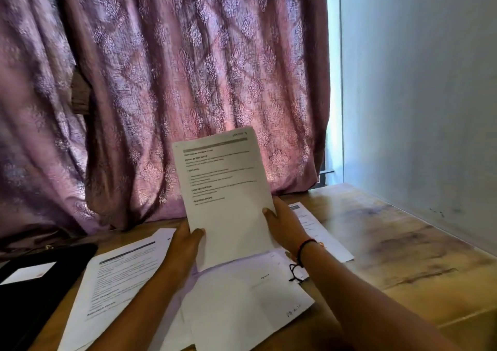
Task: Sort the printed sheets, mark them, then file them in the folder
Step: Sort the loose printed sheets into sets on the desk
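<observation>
Nearest to us, under both forearms, a mostly blank sheet (250, 299) lies flat on the wooden table (403, 248), w/ a few small handwritten marks near its R corner. More paper edges poke out beneath it. Just L of the L forearm lies a printed sheet (121, 278), face up, w/ a grey header bar and text blocks too blurred to read. Further L, well apart from the L hand, a black folder (45, 297) w/ a white label (29, 271) sits at the table edge.

Our L hand (187, 243) grips the lower L edge of the held sheet (226, 189): thumb curled over the front, fingers hidden behind the paper. Our R hand (282, 227) grips the sheet's R edge a bit higher, thumb on the front, fingers behind and also hidden. A dark thread bracelet (302, 252) w/ a red strand rings the R wrist, loose ends hanging. The held sheet stands nearly upright btw the two hands, top leaning slightly L, printed side to us. It has a grey bar at top, several bold headings, and a blank lower half. Its bottom edge is down by the flat sheets; we can't tell if it touches them.

Just behind the R hand and wrist a far sheet (320, 229), also printed, lies flat, partly hidden by the hand. Beyond both hands a purple patterned curtain (174, 68) hangs down to the table's back edge. Far R of the R hand a pale wall (419, 82) runs along the table, w/ a bright strip of light btw curtain and wall.
</observation>
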